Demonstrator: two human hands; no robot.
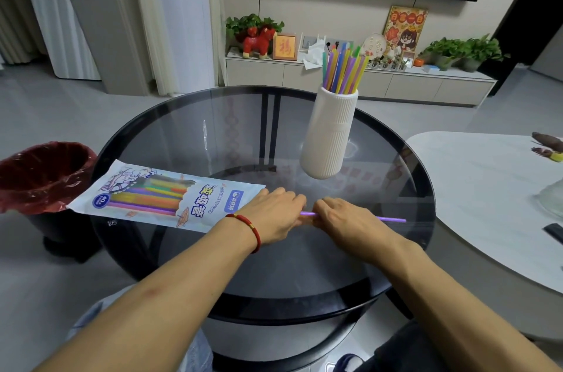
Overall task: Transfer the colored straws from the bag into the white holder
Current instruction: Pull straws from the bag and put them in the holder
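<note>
Just in front of the ribbed white ceramic holder (330, 134), toward you on the round dark glass table (396, 164), you've got a thin purple plastic straw (391, 219) lying level, its free end poking out past your right hand (341, 219). Your right fingers are curled around the straw, and your left hand (275, 213) sits at the mouth of the flat printed plastic straw bag (170, 198), fingers bent down over it, probably pinning it so the straw slides out without dragging the whole bag along. The bag stretches off to the left of the holder, lying flat, with a stack of colored straws still showing through its window. The holder already has a fan of yellow, purple, blue and green straws (342, 70) standing in it, so I'd say you're well along but not finished. Can't tell whether your left fingers pinch the straw itself or just the bag, since your knuckles hide that spot. No idea how many are left inside either.
</note>
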